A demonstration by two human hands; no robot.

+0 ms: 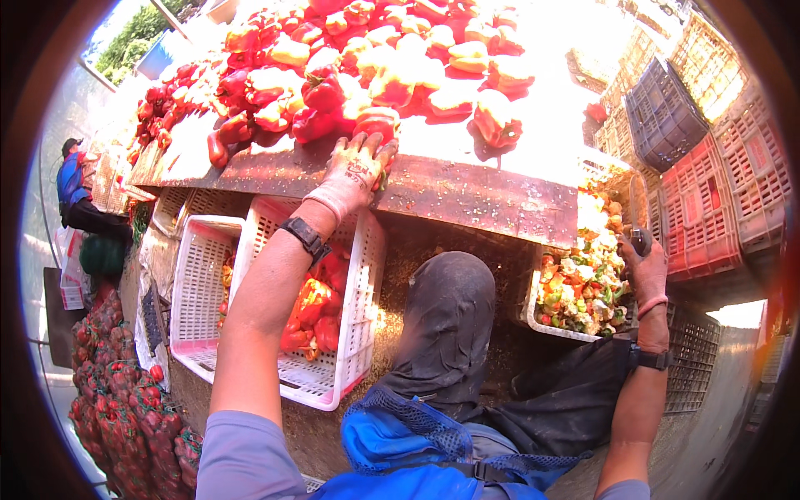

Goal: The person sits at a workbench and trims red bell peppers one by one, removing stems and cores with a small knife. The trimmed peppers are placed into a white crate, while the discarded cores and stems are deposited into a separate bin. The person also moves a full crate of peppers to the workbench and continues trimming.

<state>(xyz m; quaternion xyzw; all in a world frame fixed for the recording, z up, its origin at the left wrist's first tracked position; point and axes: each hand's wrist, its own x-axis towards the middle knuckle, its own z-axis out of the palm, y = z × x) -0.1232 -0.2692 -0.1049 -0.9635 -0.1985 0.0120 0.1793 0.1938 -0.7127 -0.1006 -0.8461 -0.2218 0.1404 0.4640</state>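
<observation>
My left hand (357, 171), in a pale stained glove, reaches to the table's near edge. Its fingers are curled over a red bell pepper (379, 122), with part of the pepper showing beyond the fingertips. Off to the right, my right hand (645, 271) is closed around a small dark rounded thing (641, 242) whose kind I cannot make out. It hovers beside a white crate of trimmings (560, 331), full of pepper cores and pale and green scraps. A heap of red bell peppers (417, 71) covers the sunlit table, and one pepper (497, 119) lies apart on the right.
Under the table's wooden edge (467, 197), a white crate (354, 358) holds red peppers; another white crate (196, 283) stands left of it. Net sacks of red peppers (133, 408) pile up at lower left. Red crates (702, 212) are stacked right. A person (75, 187) is far left.
</observation>
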